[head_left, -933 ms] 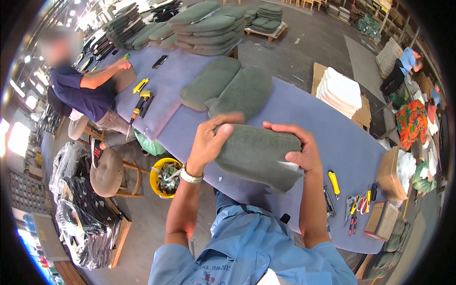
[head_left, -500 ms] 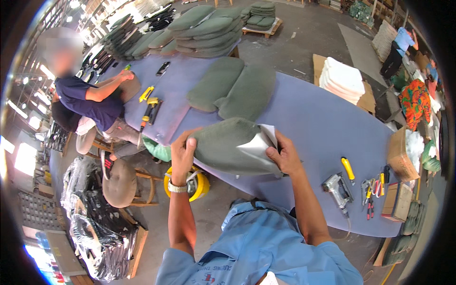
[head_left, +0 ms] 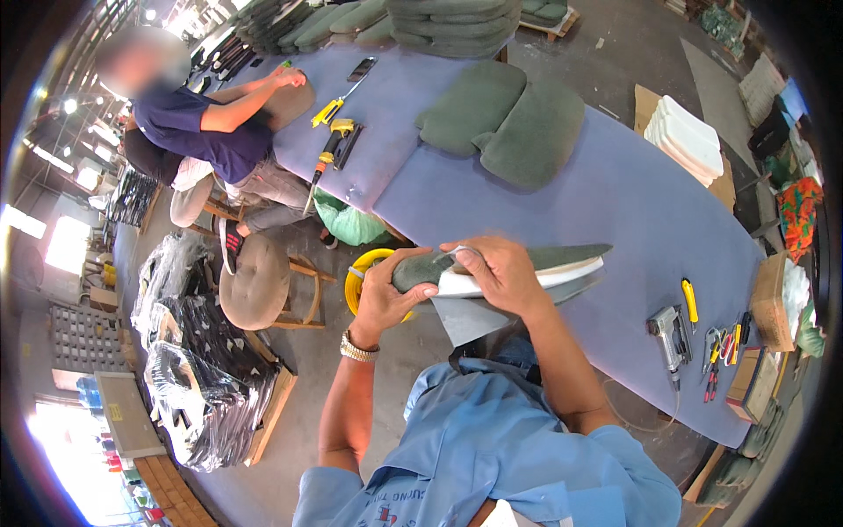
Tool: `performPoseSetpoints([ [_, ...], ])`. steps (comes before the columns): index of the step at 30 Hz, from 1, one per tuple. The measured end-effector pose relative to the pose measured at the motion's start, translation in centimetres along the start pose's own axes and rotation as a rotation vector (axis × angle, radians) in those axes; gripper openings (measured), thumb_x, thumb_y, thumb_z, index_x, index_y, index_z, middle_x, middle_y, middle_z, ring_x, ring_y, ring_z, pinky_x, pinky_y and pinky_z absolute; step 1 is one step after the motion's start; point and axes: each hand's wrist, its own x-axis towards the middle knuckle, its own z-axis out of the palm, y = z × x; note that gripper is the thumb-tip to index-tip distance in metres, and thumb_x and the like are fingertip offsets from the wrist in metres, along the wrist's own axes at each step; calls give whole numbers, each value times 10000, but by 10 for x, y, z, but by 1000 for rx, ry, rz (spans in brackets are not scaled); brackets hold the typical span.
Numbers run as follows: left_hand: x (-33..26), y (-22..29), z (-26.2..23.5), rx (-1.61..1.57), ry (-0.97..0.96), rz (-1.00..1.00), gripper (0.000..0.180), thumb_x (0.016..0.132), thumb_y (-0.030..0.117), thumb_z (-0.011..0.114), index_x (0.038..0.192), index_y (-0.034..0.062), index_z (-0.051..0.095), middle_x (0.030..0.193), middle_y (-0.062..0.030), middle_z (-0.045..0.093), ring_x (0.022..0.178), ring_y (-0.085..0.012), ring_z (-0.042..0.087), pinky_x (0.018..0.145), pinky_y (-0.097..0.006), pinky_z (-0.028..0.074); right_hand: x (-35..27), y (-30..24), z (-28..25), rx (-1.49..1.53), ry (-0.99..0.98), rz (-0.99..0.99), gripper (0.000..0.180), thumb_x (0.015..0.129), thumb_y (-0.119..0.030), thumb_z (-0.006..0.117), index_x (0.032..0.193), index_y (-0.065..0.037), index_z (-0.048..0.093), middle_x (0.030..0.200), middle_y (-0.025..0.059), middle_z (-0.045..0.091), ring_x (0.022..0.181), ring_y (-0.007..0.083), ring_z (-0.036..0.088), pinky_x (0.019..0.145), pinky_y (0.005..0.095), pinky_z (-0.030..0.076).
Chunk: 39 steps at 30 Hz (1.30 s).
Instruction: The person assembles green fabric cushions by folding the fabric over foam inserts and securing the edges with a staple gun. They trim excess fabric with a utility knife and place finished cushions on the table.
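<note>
Both my hands hold a flat green seat cushion (head_left: 562, 257) edge-on over the near edge of the purple-covered table (head_left: 615, 202). My left hand (head_left: 386, 294) grips its rounded left end. My right hand (head_left: 496, 272) clasps the edge where white foam (head_left: 562, 277) shows between the green cover and a grey underside flap (head_left: 470, 321). The cushion's far side is hidden from view.
Two finished green cushions (head_left: 505, 114) lie mid-table, more stacked at the back (head_left: 457, 22). A staple gun (head_left: 672, 338), yellow knife (head_left: 691, 300) and pliers (head_left: 724, 347) lie at right. White foam pads (head_left: 689, 136) sit far right. A seated person (head_left: 206, 123) works at left; stool (head_left: 256, 281) and yellow bucket (head_left: 362, 272) below.
The cushion has tipped from lying face-up to edge-on, showing white foam. My hands have shifted along its near edge, and my view has swung left and closer.
</note>
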Motion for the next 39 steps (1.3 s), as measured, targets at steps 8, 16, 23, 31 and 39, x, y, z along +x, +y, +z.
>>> performPoseSetpoints([
  [8, 58, 56, -32, 369, 48, 506, 518, 756, 454, 874, 1069, 59, 755, 875, -98, 746, 757, -296, 702, 695, -370, 531, 8, -37, 15, 118, 441, 51, 427, 1112, -346, 477, 1063, -36, 768, 762, 96, 710, 668, 188, 629, 627, 325, 484],
  [16, 68, 82, -11, 469, 49, 472, 551, 849, 470, 810, 1212, 70, 701, 913, -116, 746, 803, -326, 725, 696, -408, 565, 17, -3, -10, 261, 501, 165, 451, 1123, -331, 451, 1037, -10, 756, 849, 44, 731, 762, 97, 596, 732, 272, 496],
  [23, 61, 59, -26, 150, -71, 143, 551, 829, 308, 877, 1257, 14, 694, 1039, -134, 776, 927, -243, 756, 855, -349, 574, 27, 25, -46, 307, 486, 339, 500, 1125, -423, 461, 1046, -31, 762, 686, -93, 529, 624, 27, 407, 561, 241, 314],
  [31, 33, 20, 48, -284, 290, 139, 575, 824, 224, 895, 1269, -37, 643, 1077, -126, 755, 999, -174, 693, 912, -342, 548, 17, 61, -77, 470, 563, 403, 541, 1102, -470, 491, 1064, 0, 756, 883, 26, 715, 802, 102, 602, 731, 279, 478],
  [39, 1, -39, 120, -260, 239, 49, 594, 752, 323, 936, 1154, 3, 639, 1033, -188, 756, 945, -267, 756, 820, -373, 581, 11, 16, -155, 270, 453, 291, 630, 1088, -536, 450, 1238, 26, 692, 1126, 109, 738, 1000, 198, 663, 935, 355, 507],
])
